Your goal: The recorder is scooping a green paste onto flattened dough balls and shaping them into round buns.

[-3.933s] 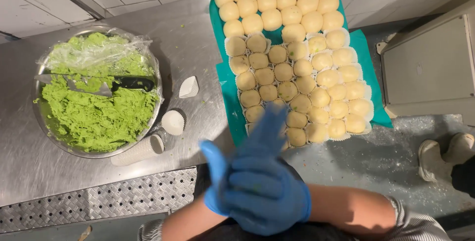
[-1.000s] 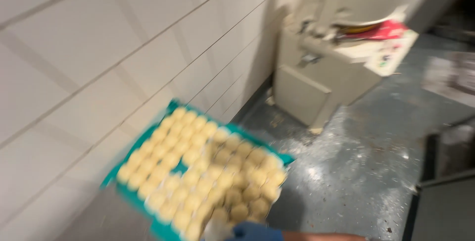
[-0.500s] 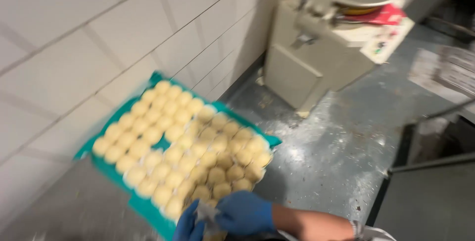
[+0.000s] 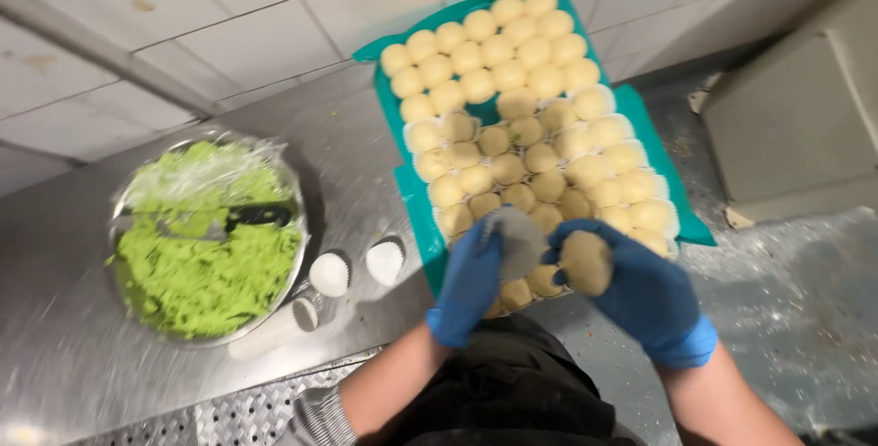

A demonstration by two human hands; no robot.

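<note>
While the person stands at the near edge of the steel counter (image 4: 366, 135), the layout reads as follows. Far left: a round metal bowl (image 4: 297, 194) of bright green paste, part covered with clear film, a dark-handled knife (image 4: 219, 222) lying across it. Just right of the bowl, toward the near edge: two upright white paper cups (image 4: 331, 273) and a stack lying on its side. Centre to right: a teal tray (image 4: 402, 181) packed with pale dough balls (image 4: 512, 71), its far end against the tiled wall.

The left hand (image 4: 468, 286), blue-gloved, is curled around a flattened grey-white disc of dough (image 4: 518, 240), held over the tray's near end. The right hand (image 4: 640, 295), also gloved, is closed loosely on one round dough ball (image 4: 585, 261), lifted clear of the rows.

Judgement: the step in hand looks like picking and shaping single pieces. The next move likely calls for a free hand or a set-down, since both are full; the paste and cups lie well to the left.
</note>
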